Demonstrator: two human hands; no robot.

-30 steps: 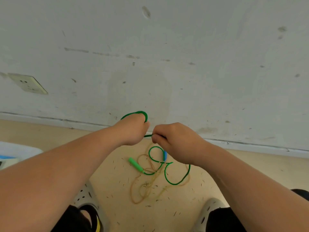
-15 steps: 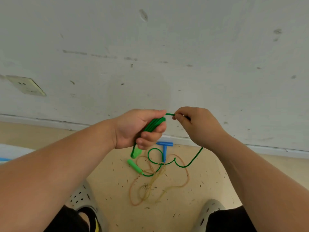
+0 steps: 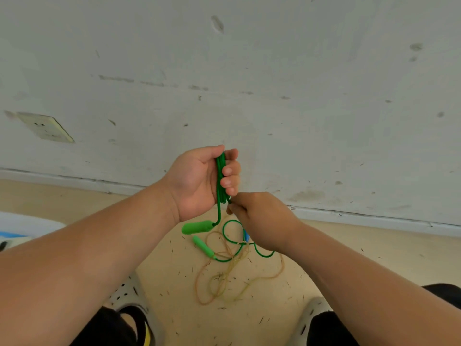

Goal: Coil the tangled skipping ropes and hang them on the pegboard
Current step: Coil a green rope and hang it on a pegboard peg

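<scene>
Wall socket point(image 3: 46, 127) far left. Left hand point(image 3: 197, 181) raised, fingers curled round upright bundle of green rope point(image 3: 219, 178); one green handle point(image 3: 197, 227) dangles under palm. Right hand point(image 3: 262, 221) just below, pinching strand. Rest of rope looped on floor point(image 3: 349, 248), tangled with tan rope point(image 3: 199, 278).

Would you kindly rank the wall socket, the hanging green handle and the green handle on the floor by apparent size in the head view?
1. wall socket
2. hanging green handle, though it is nearer the camera, so this is unsure
3. green handle on the floor, slightly smaller-looking
</scene>
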